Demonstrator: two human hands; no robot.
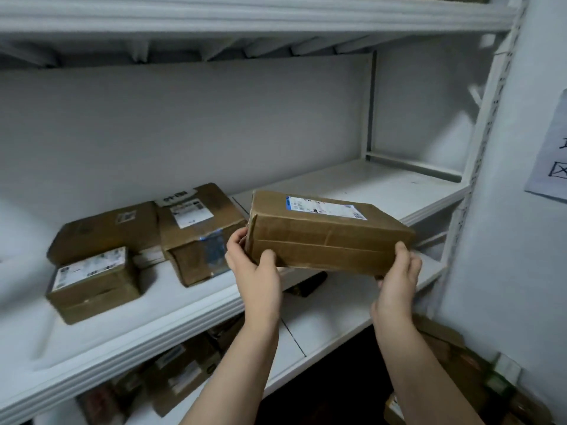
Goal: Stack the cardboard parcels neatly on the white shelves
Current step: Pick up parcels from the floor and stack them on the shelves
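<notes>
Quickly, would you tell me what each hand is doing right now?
Left hand: closed on the left end of the cardboard parcel.
Right hand: closed on the same parcel's right end, held above the shelf.

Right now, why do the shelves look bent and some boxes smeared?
Head view: the wide-angle lens bows the white shelf edges. Motion blur smears the small parcel at left, while the held parcel between the left hand and right hand stays fairly sharp. Lighting is dim.
</notes>
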